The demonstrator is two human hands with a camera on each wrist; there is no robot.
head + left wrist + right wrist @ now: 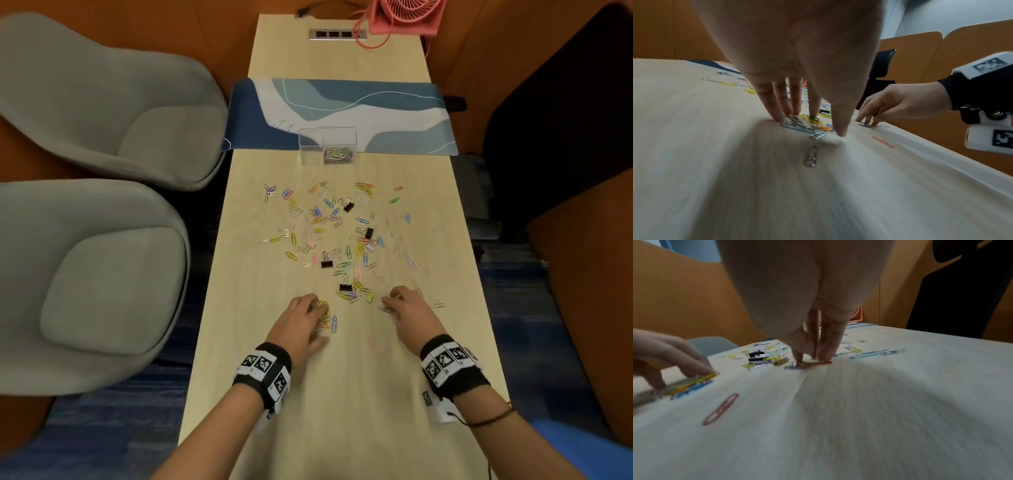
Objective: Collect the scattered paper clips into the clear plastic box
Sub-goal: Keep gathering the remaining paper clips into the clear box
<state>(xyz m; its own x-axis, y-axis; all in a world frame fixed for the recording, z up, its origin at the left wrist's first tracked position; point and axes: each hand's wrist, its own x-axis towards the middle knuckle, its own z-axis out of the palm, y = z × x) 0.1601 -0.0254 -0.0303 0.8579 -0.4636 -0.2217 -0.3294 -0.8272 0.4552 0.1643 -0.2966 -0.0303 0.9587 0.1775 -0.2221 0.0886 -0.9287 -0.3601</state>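
Many coloured paper clips (pixel 329 233) lie scattered over the middle of the pale wooden table (pixel 342 411). The clear plastic box (pixel 327 145) stands beyond them with a few clips in its bottom. My left hand (pixel 308 318) (pixel 809 126) presses straight fingers and thumb onto a small heap of clips (pixel 803 126) near the table's front. My right hand (pixel 394 303) (pixel 813 359) sets its fingertips on a couple of clips (pixel 807 365) to the right. A silver clip (pixel 810 156) and a red clip (pixel 721 408) lie loose, closer to me than the hands.
Black binder clips (pixel 345 286) are mixed in among the paper clips. A blue patterned mat (pixel 342 113) lies across the table behind the box. A pink fan (pixel 404 15) stands at the far end. Two grey chairs (pixel 102 102) flank the left edge, a dark chair (pixel 555 102) the right.
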